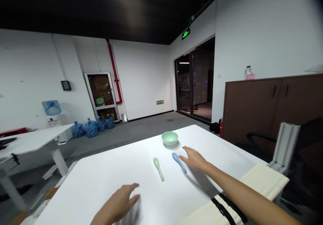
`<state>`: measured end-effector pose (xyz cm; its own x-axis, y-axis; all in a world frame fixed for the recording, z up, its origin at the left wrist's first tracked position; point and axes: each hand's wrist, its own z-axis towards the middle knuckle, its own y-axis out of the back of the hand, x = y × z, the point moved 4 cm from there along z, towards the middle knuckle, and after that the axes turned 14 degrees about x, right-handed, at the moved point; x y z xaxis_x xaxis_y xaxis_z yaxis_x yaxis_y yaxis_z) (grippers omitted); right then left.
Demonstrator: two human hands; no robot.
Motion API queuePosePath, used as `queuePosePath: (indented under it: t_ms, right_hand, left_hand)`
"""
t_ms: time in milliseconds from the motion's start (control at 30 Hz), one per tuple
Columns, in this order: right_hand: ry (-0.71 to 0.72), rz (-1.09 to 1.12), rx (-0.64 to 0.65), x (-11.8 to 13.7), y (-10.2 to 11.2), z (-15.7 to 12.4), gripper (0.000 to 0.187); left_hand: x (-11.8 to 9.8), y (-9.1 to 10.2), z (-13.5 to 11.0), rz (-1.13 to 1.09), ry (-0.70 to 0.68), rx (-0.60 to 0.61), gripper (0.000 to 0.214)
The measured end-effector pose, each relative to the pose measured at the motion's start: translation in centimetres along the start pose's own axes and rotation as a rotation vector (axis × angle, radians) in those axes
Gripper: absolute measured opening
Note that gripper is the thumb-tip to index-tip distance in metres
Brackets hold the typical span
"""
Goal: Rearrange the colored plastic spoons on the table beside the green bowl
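Observation:
A green bowl (170,139) stands upright near the far edge of the white table (113,171). In front of it lie a blue spoon (179,163) and, to its left, a light green spoon (158,169), both with their handles toward me. My right hand (193,158) hovers just right of the blue spoon, thumb and fingers apart with nothing between them. Lower and to the left, my left hand (120,201) is held over the table with its thumb and fingers spread, holding nothing; the light green spoon is the thing nearest to it.
A cream cloth (262,181) with black straps (222,210) lies at the table's right front, under my right forearm. Beside it rises a metal post (285,144). Behind are a brown cabinet (247,110), several blue water bottles (91,127) and another white table (32,139).

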<state>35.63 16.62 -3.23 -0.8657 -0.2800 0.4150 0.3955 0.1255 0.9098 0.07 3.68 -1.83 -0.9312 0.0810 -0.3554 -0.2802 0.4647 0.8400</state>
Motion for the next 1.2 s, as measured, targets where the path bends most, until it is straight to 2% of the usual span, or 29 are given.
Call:
queuePosePath:
  t_ms: [467,833,1200]
  right_hand:
    - [0.001,0.015,-0.003,-0.8,0.2,0.4,0.069]
    - [0.015,0.041,-0.026,-1.9,0.2,1.8,0.066]
    - [-0.015,0.053,-0.007,-2.0,0.5,1.7,0.065]
  left_hand:
    - [0.1,-0.1,0.4,-0.008,0.007,-0.014,0.06]
    - [-0.5,-0.1,0.3,-0.01,0.015,-0.006,0.059]
    - [-1.6,0.0,-0.1,0.01,0.013,0.021,0.057]
